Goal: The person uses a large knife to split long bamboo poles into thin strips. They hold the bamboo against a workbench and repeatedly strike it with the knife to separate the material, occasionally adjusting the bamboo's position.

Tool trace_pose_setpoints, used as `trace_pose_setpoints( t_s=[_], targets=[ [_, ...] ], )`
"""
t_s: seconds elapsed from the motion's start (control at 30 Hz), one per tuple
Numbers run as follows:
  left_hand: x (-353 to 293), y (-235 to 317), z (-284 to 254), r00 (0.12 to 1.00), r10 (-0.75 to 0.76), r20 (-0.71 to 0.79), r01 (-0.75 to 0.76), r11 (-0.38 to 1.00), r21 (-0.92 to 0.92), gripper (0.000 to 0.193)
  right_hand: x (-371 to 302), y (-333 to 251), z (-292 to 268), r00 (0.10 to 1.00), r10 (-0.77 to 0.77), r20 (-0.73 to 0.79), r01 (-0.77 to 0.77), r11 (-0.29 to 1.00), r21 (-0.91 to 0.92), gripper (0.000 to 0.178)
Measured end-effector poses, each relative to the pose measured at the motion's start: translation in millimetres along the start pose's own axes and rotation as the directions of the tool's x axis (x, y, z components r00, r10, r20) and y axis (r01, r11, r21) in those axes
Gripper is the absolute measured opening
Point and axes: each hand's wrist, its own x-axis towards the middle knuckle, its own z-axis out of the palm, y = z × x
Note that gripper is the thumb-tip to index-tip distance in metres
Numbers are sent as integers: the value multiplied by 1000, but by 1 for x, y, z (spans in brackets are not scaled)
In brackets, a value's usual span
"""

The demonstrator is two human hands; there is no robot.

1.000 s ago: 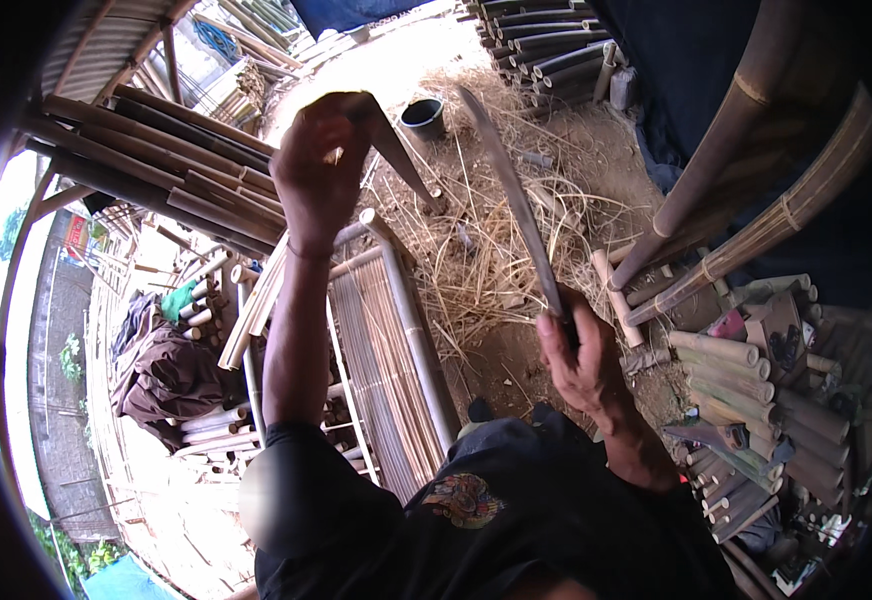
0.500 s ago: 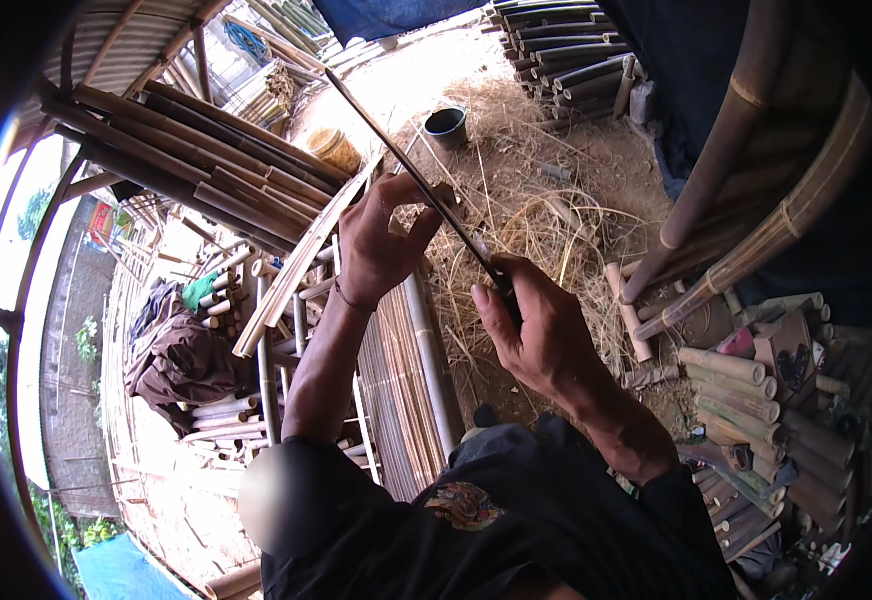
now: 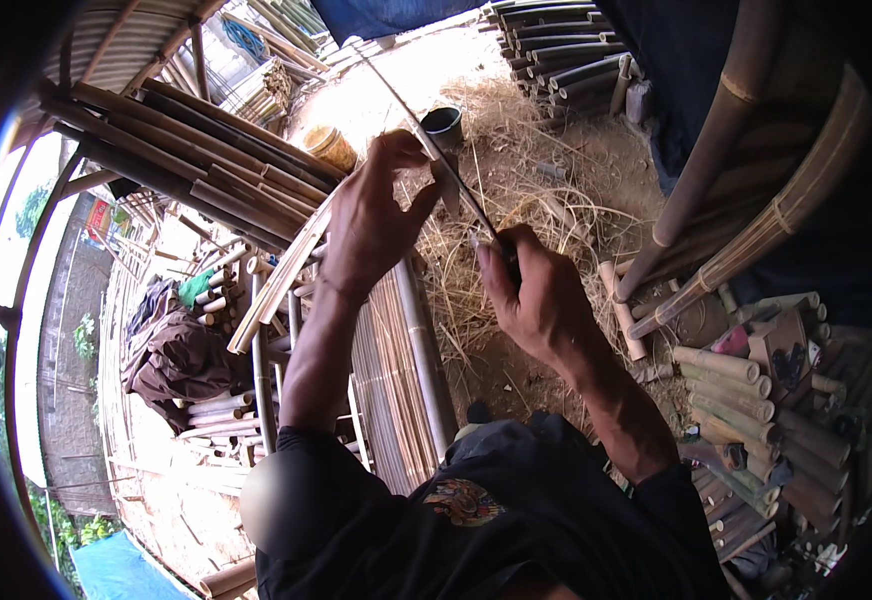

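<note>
A long, thin bamboo strip [image 3: 393,88] slants from the upper middle down toward my chest. My left hand [image 3: 371,210] is closed on it, with the thumb and forefinger curled at the strip. Lower and to the right, my right hand [image 3: 544,300] is wrapped round the dark handle of a knife [image 3: 478,208]. The narrow dark blade lies along the strip between my hands, so where one ends and the other begins is hard to make out. Behind my left wrist lie pale split bamboo slats [image 3: 281,275].
Dark bamboo poles [image 3: 196,165] lie stacked at left, near a yellowish bucket [image 3: 329,148]. A black bucket [image 3: 443,128] stands ahead beside loose shavings [image 3: 566,215]. A slatted bamboo bench [image 3: 396,370] is below my left arm. Cut bamboo pieces [image 3: 726,385] are piled at right.
The strip has turned, its far end shifting right and up and its lit face now showing. My left hand has risen slightly; my right hand has moved a little upward.
</note>
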Motion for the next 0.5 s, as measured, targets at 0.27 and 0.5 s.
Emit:
trace_pose_setpoints(
  t_s=[0.27,0.5],
  targets=[
    [140,80,-30,772,614,-164,-577,786,222,21,45,4,-22,997,77,-1,-76,991,-113,34],
    [146,99,-2,748,656,99,-655,708,262,43,27,16,-34,996,88,-9,-89,995,-46,35]
  ],
)
